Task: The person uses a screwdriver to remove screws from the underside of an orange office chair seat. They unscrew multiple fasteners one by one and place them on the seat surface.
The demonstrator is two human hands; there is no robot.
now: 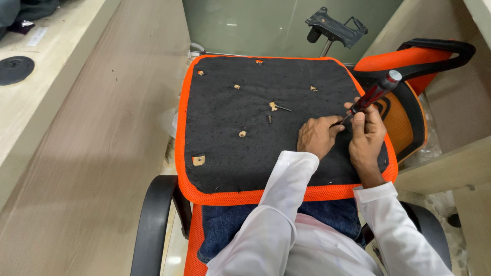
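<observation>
Head view: right hand (367, 134) gripped the stiff, light screwdriver (372, 95) by its handle; left hand (317, 135) pinched its tip against the seat cushion (230, 153).

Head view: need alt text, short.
A right hand holds a red-handled screwdriver tip-down on an upturned orange-edged seat cushion, the left hand steadying the tip. A loose screw lies mid-cushion; a black chair mechanism sits behind.
</observation>
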